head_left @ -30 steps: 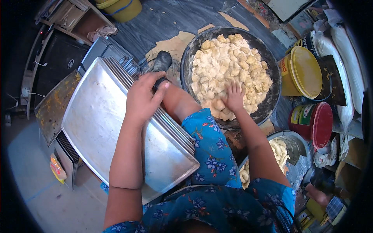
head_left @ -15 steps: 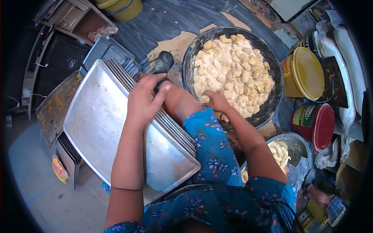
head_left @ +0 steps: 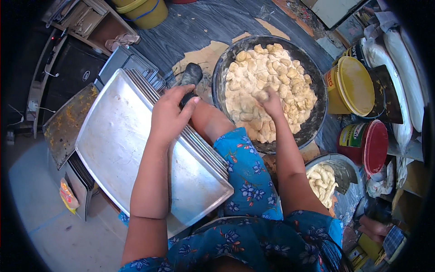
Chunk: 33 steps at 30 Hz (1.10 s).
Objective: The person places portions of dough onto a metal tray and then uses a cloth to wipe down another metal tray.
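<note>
Over the black basin [head_left: 218,86], I see right hand [head_left: 273,104] curled on a dough lump [head_left: 262,95], left hand [head_left: 172,111] spread at the baking trays [head_left: 113,131]; gentle pressure should avoid squashing

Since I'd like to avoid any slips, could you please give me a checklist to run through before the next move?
1. Right hand within the rim of the black tub: ok.
2. Piece securely held in the right hand: cannot tell, the fingers are blurred.
3. Dough pieces inside the tub: ok, those in view lie within its rim.
4. Left hand gripping the tray stack: cannot tell, it lies by the edge near the lower leg.
5. Grey basin of dough covered: not ok, its top is open.
</note>
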Tool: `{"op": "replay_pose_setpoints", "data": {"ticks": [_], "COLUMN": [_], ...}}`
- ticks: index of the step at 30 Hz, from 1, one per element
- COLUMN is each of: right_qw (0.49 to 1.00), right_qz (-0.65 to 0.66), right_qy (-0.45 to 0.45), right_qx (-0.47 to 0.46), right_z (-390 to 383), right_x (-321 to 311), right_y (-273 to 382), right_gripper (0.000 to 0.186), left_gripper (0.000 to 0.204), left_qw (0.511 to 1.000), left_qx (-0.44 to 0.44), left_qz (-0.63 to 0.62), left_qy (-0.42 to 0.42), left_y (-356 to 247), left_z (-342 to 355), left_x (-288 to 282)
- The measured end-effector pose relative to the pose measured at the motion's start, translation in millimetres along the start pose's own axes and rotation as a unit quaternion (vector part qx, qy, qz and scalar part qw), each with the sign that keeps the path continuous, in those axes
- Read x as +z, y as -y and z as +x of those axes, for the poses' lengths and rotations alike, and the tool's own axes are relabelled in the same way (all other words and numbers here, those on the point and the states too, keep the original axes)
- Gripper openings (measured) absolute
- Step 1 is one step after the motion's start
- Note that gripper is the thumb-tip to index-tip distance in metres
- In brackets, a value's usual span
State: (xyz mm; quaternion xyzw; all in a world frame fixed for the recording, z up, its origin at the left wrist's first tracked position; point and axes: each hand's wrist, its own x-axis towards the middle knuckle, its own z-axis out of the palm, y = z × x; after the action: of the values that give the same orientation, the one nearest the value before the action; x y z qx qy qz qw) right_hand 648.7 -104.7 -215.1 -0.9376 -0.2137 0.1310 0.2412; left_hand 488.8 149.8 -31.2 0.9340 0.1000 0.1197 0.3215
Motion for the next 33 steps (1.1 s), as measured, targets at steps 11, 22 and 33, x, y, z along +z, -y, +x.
{"op": "replay_pose_setpoints", "data": {"ticks": [11,22,33], "right_qw": [0.985,0.962,0.959], "right_qz": [-0.165,-0.222,-0.168], "right_qy": [0.046,0.160,0.210], "right_qx": [-0.035,-0.015,-0.093], "right_z": [24.3,-86.4,-53.1], "right_x": [102.2,38.5,74.6], "right_y": [8.7,-36.2,-14.8], "right_gripper": [0.056,0.066,0.061], "left_gripper": [0.032,0.033,0.034], "left_qw": [1.000,1.000,1.000], "left_qx": [0.007,-0.009,-0.017], "left_qz": [-0.003,0.010,0.005], "left_qy": [0.010,0.017,0.009], "left_y": [-7.7,-11.4,-10.1], "left_z": [4.4,0.1,3.9], "left_x": [1.4,-5.5,3.3]}}
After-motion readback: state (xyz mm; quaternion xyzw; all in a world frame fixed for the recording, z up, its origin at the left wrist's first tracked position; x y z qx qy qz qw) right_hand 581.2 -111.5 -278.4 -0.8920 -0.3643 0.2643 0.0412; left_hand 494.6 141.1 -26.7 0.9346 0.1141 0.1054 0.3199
